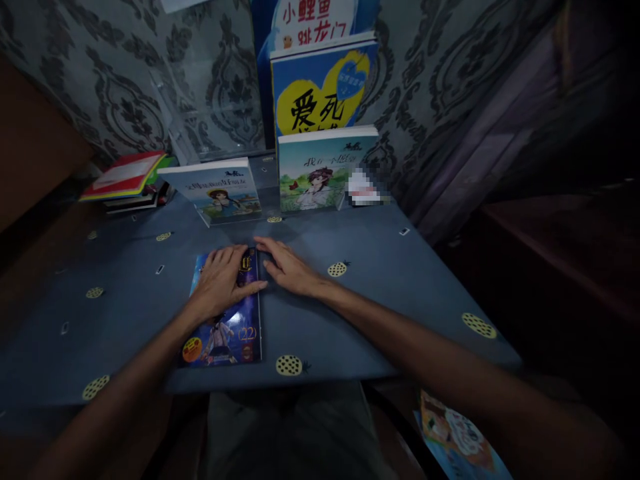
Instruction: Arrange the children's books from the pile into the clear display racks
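A dark blue paperback book (pixel 230 337) with the number 22 on its cover lies flat near the front edge of the table. My left hand (pixel 220 277) rests open across its upper half, palm down, the thumb stretched to the right and hiding much of the title. At the book's upper right corner is my right hand (pixel 287 267), open, its fingertips beside the corner; whether they touch it I cannot tell. Behind the hands, a book with a girl in a hat (pixel 225 190) and a green-covered book (pixel 320 177) stand upright.
A blue and yellow book (pixel 320 87) stands behind the green one, with another blue book (pixel 313 23) at the back. Several stacked books (pixel 127 177) lie at the back left of the table (pixel 360 320). Below the table at right is a colourful book (pixel 460 433).
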{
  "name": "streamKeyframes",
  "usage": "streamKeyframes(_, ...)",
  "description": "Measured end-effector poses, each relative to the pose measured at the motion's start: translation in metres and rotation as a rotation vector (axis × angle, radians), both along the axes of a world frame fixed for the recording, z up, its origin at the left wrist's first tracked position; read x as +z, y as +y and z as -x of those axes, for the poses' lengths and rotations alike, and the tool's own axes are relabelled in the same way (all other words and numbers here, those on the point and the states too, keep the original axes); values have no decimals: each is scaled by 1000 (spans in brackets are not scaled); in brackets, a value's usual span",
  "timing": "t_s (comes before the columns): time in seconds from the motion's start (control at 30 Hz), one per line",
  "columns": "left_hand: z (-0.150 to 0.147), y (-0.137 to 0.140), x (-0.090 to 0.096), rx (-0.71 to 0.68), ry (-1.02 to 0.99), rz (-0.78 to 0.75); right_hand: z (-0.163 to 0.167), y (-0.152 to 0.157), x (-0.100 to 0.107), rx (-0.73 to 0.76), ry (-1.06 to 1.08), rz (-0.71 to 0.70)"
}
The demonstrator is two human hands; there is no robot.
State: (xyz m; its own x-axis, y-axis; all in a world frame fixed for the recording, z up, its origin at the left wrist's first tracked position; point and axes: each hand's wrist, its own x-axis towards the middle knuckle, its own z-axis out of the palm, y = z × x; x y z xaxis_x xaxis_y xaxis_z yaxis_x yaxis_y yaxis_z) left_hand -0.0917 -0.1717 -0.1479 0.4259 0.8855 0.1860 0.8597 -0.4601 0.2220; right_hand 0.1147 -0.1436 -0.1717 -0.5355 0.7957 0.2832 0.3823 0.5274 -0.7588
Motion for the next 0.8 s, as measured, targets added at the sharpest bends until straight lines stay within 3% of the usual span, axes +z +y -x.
streamKeyframes(0.13,-3,2,6,-36,19,77,1,4,-5,-11,32,13)
streamKeyframes(0.3,17,5,23,-316,63,252,1,6,-6,-93,88,45)
streamKeyframes(0.4,27,-1,30,-349,120,297,0,5,-2,-94,90,63)
streamKeyframes(0.47,27,-10,29,-289,122,259,0,3,1,-89,83,76)
streamKeyframes(0.67,-5,-41,12,91,206,-53,2,0,4,-77,75,96)
streamKeyframes(0.8,-15,-48,11,158,293,-139,2,-1,4,-52,106,90)
